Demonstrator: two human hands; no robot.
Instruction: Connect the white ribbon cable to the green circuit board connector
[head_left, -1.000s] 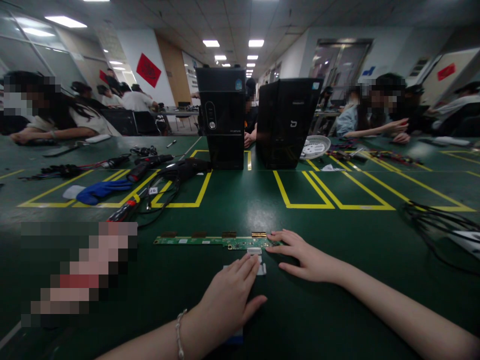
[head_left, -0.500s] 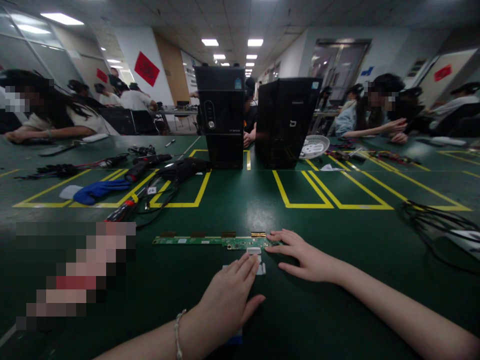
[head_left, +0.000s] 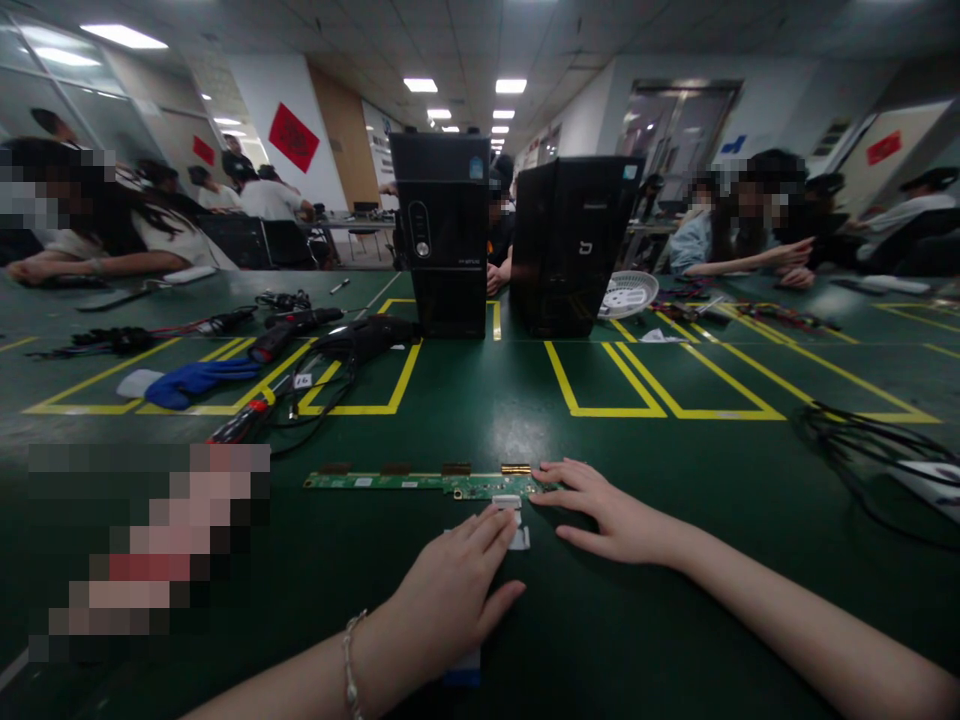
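Observation:
A long, narrow green circuit board (head_left: 382, 482) lies crosswise on the green table, with brown tabs along its far edge. My right hand (head_left: 611, 515) rests with fingers spread over the board's right end, which it partly hides. Below the board's white connector (head_left: 506, 502), my left hand (head_left: 450, 580) lies palm down with its fingers stretched out over a white flat ribbon cable (head_left: 520, 538). Most of that cable is under the hand; a blue-ended strip (head_left: 462, 670) shows below the palm.
Two black computer towers (head_left: 442, 235) stand at the back. On the left lie a red-and-black tool (head_left: 238, 424), a blue glove (head_left: 195, 382) and a corded black tool (head_left: 360, 338). Black cables (head_left: 847, 445) are at right. A white basket (head_left: 630, 293) and several people are beyond.
My left hand has shifted slightly left and toward me over the ribbon cable. The right hand and the board stay in place.

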